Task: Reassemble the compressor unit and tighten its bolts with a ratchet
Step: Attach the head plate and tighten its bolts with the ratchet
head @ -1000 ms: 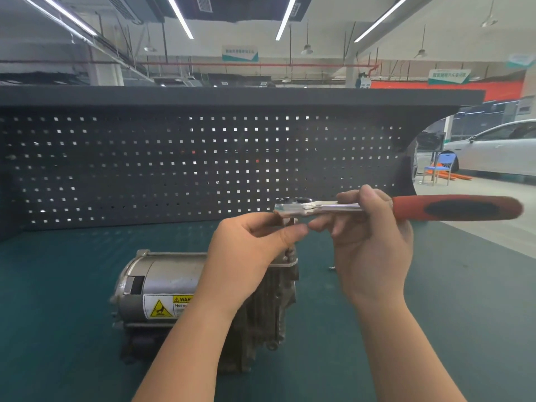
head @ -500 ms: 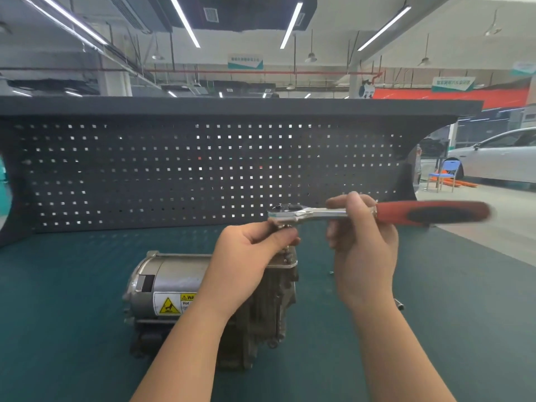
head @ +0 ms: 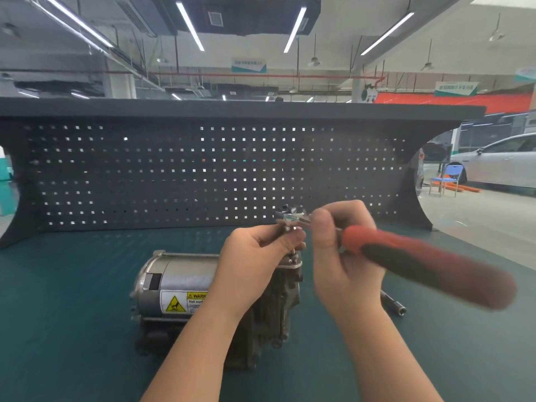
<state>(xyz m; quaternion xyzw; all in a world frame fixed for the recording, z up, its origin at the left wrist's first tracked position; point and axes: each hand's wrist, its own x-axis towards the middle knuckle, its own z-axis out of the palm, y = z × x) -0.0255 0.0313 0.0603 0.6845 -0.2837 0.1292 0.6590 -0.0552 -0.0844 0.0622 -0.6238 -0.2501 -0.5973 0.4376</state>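
Observation:
The compressor unit (head: 177,282), a silver cylinder with a yellow warning label and a dark cast block at its right end, lies on the green bench mat. My right hand (head: 342,256) grips the metal shaft of the ratchet (head: 420,265), whose red and black handle points right and toward me, blurred. The ratchet head (head: 290,217) sits above the top of the compressor block. My left hand (head: 255,256) pinches the socket or bolt just under the ratchet head; what it holds is mostly hidden by the fingers.
A metal socket extension (head: 393,304) lies on the green mat (head: 72,314) right of my right wrist. A dark pegboard (head: 145,175) backs the bench. Beyond the bench's right end are a blue chair (head: 448,179) and a white car (head: 499,161).
The ratchet handle has swung from pointing right toward me and down. The ratchet head has stayed above the compressor block, with my left hand still under it.

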